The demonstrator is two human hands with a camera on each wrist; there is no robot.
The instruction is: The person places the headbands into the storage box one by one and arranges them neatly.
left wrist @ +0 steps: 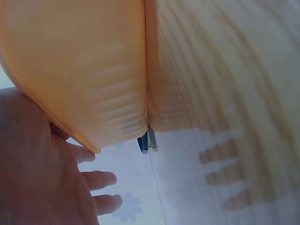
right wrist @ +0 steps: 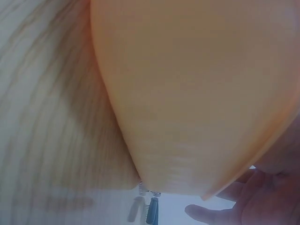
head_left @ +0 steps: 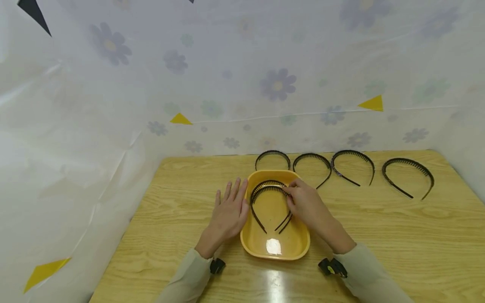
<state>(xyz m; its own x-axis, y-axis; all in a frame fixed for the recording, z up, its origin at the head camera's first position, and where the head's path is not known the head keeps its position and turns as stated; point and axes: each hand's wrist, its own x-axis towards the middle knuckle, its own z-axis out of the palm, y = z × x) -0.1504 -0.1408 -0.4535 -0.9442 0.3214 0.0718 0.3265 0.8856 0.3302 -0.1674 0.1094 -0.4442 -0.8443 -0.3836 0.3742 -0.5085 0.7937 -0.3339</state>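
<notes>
Two black headbands (head_left: 258, 220) are kept inside a yellow tray (head_left: 261, 249), which is placed between the left and right edges of the table (head_left: 182, 202). Their right side is pinched by the right hand (head_left: 308, 208), but whether one or both are gripped cannot be told. The tray's left rim is touched by the left hand (head_left: 227, 216), its fingers straight and slightly spread, while four other headbands (head_left: 351, 152) are placed along the far edge.

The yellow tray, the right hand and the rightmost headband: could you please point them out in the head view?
Yellow tray (head_left: 270, 213): head view, bare floor.
Right hand (head_left: 310, 207): head view, back of the hand.
Rightmost headband (head_left: 407, 161): head view, top of the arch.
</notes>
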